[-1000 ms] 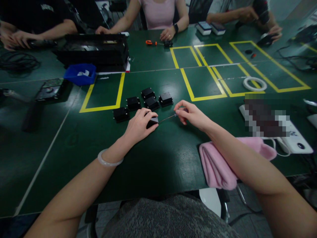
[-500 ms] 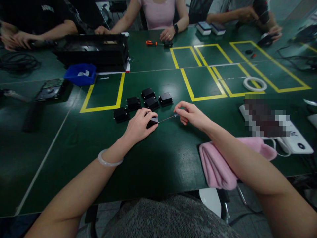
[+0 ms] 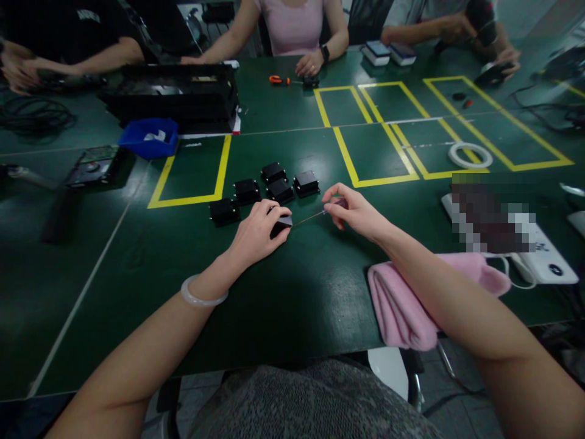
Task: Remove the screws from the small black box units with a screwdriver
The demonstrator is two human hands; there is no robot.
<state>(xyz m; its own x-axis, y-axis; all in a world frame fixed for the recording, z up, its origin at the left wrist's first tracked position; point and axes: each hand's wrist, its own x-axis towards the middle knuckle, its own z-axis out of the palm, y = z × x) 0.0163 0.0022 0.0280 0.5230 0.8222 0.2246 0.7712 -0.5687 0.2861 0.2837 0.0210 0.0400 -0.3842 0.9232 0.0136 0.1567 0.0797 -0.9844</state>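
Black box (image 3: 283,223), greyish sheen on top, under left grip (image 3: 256,230).

Dark green table (image 3: 292,311), marked with yellow tape outlines (image 3: 223,167) and crossed by pale lines. Near its middle, five small black boxes (image 3: 280,190) in a loose cluster; beyond and to the left, a blue bin (image 3: 136,142) and a coil of dark cable (image 3: 34,116). Toward the right, a white ring (image 3: 470,165) over yellow tape, and a folded pink cloth (image 3: 400,305) at the near edge.
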